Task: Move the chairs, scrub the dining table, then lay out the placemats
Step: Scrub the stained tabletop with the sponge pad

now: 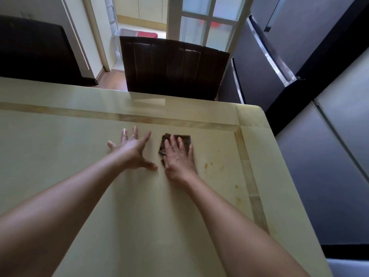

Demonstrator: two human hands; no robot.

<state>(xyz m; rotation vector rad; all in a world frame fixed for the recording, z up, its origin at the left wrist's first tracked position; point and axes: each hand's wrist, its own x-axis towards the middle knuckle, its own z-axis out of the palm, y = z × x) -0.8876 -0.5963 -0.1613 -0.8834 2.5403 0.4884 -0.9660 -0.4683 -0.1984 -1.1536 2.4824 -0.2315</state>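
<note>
The cream dining table (79, 148) with a tan inlaid border fills the lower view. A dark scrub pad (184, 139) lies flat on it near the far right corner. My right hand (177, 158) presses down on the pad with straight fingers. My left hand (132, 149) rests on the bare tabletop just left of it, fingers spread. Yellowish stains (207, 165) mark the surface to the right of the pad. A dark chair back (171, 66) stands against the table's far edge. Another dark chair (34, 50) sits at the far left.
A large dark-grey fridge (299, 56) with chrome handles stands close to the table's right side. A doorway (137, 23) beyond the chair leads to a room with a white bin and something red on the floor. Wooden floor shows between the chairs.
</note>
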